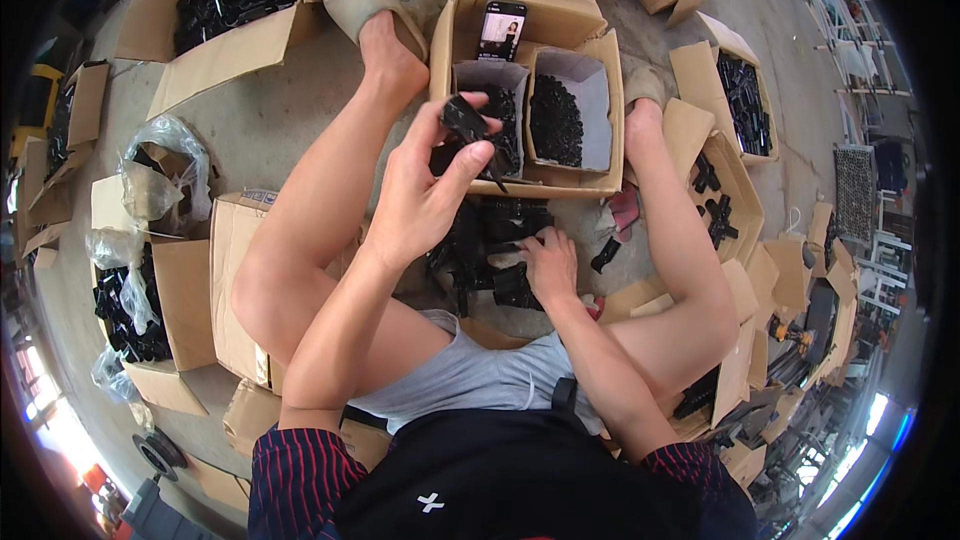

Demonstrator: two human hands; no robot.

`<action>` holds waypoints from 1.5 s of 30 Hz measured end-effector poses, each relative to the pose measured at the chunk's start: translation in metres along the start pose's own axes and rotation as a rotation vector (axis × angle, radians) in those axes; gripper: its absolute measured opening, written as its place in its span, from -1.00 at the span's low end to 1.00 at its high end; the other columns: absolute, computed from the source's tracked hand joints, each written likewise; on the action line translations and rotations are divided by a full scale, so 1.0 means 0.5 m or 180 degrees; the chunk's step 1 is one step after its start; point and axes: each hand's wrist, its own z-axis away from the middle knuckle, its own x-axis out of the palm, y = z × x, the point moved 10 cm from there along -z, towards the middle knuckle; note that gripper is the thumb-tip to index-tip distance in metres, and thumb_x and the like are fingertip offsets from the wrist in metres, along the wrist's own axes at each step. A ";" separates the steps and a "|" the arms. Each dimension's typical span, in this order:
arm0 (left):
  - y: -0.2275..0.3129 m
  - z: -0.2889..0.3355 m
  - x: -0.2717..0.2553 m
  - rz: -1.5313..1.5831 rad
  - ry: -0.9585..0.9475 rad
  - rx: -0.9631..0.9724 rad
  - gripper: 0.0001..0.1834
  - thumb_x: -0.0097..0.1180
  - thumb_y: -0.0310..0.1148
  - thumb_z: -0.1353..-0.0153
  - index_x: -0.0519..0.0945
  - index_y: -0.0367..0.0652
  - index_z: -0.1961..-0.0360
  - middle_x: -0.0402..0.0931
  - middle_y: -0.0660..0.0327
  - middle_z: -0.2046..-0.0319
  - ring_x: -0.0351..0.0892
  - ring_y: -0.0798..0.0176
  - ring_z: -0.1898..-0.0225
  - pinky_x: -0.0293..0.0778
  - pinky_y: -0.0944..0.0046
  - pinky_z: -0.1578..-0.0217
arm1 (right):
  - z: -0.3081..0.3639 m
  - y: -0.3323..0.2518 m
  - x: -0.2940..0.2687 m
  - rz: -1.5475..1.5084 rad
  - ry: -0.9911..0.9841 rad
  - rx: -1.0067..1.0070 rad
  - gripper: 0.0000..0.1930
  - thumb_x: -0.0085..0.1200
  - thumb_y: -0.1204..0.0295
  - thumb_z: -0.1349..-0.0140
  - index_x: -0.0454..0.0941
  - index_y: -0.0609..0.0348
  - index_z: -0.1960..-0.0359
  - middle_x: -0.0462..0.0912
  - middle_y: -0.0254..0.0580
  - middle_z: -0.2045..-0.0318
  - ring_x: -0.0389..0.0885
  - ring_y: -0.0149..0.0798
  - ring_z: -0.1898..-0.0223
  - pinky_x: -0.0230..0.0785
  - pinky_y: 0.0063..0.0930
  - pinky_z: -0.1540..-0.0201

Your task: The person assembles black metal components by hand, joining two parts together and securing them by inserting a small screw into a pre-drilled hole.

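Note:
Raised over the near left edge of a cardboard box (pixel 462 15), my left hand (pixel 425 190) is closed around a black plastic part (pixel 463 118). A narrow dark piece points down from beneath that hand; whether it belongs to the held part I cannot tell. Lower down, my right hand (pixel 550 262) reaches into a heap of black parts (pixel 512 220) between my legs. Its fingers are bent against the pieces, and what they grip is hidden. Two lined compartments in the box hold small black pieces (pixel 556 120).
A lit phone (pixel 501 32) leans inside the box, above the left compartment. Open cartons of black parts surround me, including a large carton (pixel 225 55) at far left and another carton (pixel 752 205) by my right leg. Plastic bags (pixel 165 175) lie over a left carton.

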 end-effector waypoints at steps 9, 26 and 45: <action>-0.034 0.005 0.036 0.0674 -0.0562 -0.0420 -0.47 0.33 -0.45 -0.25 0.51 -0.36 -0.23 0.63 0.14 -0.04 0.58 0.40 0.02 0.51 0.32 -0.07 | -0.024 -0.003 -0.209 -0.4008 -0.0125 0.1087 -0.86 0.01 0.45 -0.50 0.51 0.26 0.06 0.61 -0.36 0.26 0.52 -0.55 0.25 0.38 -0.64 0.08; -0.063 0.032 0.080 0.0934 -0.0868 -0.0678 -0.54 0.41 -0.48 -0.15 0.62 -0.34 -0.08 0.66 0.13 -0.01 0.64 0.33 -0.01 0.53 0.25 -0.12 | -0.109 -0.128 -0.200 -0.5900 -0.0858 0.0737 -0.78 -0.02 0.32 -0.52 0.51 0.18 -0.01 0.62 -0.33 0.19 0.58 -0.46 0.27 0.44 -0.55 0.19; -0.039 0.038 0.075 0.0604 -0.0728 -0.0393 -0.55 0.44 -0.49 -0.12 0.64 -0.35 -0.05 0.67 0.15 0.00 0.62 0.36 0.00 0.54 0.28 -0.10 | -0.112 -0.129 -0.206 -0.5632 -0.0350 0.0536 -0.72 -0.05 0.30 -0.54 0.51 0.25 -0.06 0.63 -0.33 0.14 0.54 -0.50 0.19 0.40 -0.58 0.10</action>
